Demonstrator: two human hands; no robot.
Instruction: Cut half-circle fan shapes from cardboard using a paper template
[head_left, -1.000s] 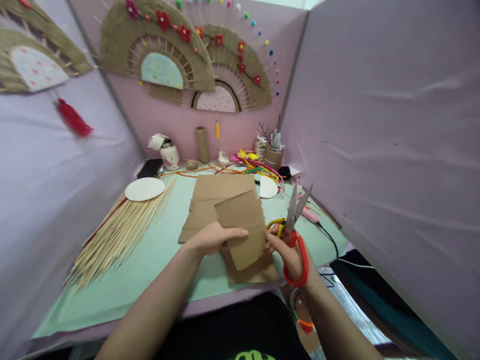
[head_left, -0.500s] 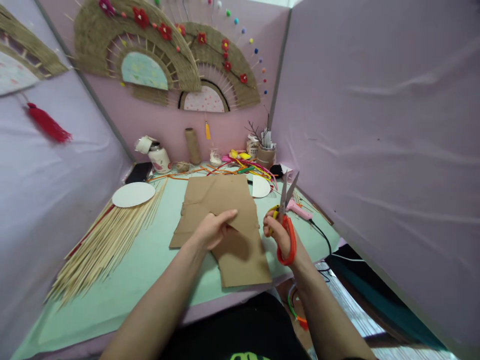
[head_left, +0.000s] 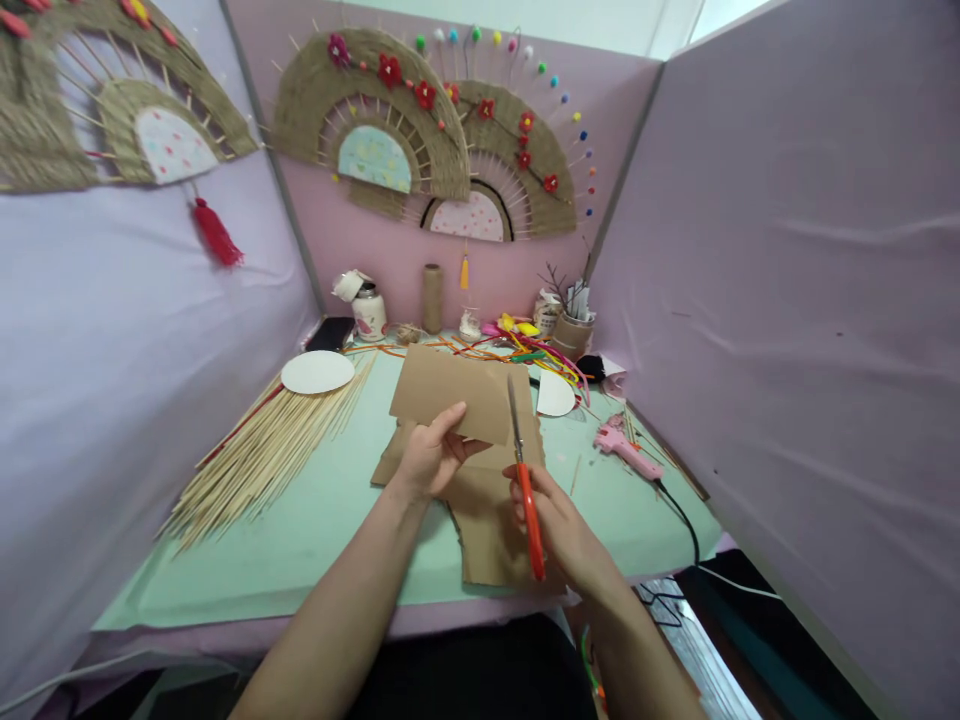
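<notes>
My left hand (head_left: 439, 452) grips a flat rectangular piece of brown cardboard (head_left: 448, 392) by its near edge, thumb on top, raised over the table. Beneath it lies a larger cardboard sheet (head_left: 491, 545) with torn edges. My right hand (head_left: 551, 515) holds orange-handled scissors (head_left: 528, 500), blades pointing up and away, beside the right edge of the held piece. The blades look nearly edge-on, and I cannot tell whether they touch the cardboard. Part of the big sheet is hidden by the held piece and my hands.
Thin bamboo sticks (head_left: 262, 455) and a white oval disc (head_left: 318, 372) lie at left. A pink glue gun (head_left: 627, 450) with a black cord rests at right, near a white half-disc (head_left: 556, 394). Colourful pipe cleaners (head_left: 536, 350), a jar (head_left: 369, 312) and a twine roll (head_left: 433, 299) stand behind.
The cardboard piece in my left hand has been lifted and turned off the larger sheet. My right hand has brought the scissors left, close to it, and turned them. The view has shifted left.
</notes>
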